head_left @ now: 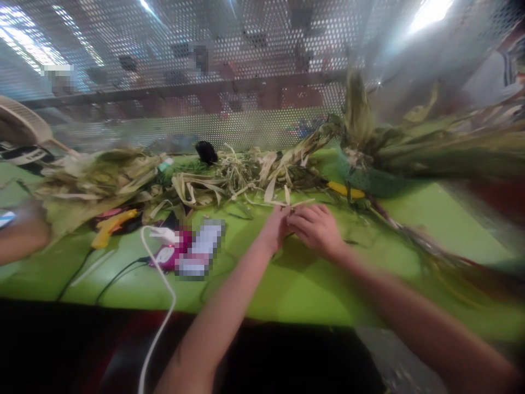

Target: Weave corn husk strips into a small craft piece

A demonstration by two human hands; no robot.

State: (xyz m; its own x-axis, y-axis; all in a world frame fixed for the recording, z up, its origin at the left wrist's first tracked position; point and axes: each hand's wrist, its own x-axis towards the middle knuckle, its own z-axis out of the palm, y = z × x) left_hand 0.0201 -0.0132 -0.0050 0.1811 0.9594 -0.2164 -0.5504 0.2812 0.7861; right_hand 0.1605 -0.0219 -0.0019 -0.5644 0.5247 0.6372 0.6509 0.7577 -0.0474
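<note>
Husk strip [298,203], thin, pale and straw-coloured, lies flat across the fingertips of both hands near the middle of the surface [311,284], just in front of the heap of dry leaves. It looks stiff and papery, narrow like a ribbon. Its far end pokes out to the right beyond the knuckles.

The left hand [275,227] comes in from below with its fingers drawn together and pinched on the near end of the strip. The right hand [316,227] lies palm down beside it with its fingers bent, and its tips touch the left hand's. The blur hides whether it grips the strip or only rests on it.

The surface is a smooth, bright lime-green sheet with a soft sheen. Along its far side runs a husk pile [241,172] of curled, fibrous, cream and dull green shreds, tangled and flat. To the right lie long green stalks [443,150], smeared by motion. A yellow-handled tool [346,190] lies at the foot of the pile, near the right hand.

To the left of the hands, a yellow glue gun [112,225] lies on its side, and a white cable [158,306] curves down off the front edge, round and glossy. A small black object [206,151] sits at the back of the pile. Behind everything stands a perforated metal screen [246,82], shiny and dotted with even round holes. Another person's arm [20,235] rests at the far left edge.
</note>
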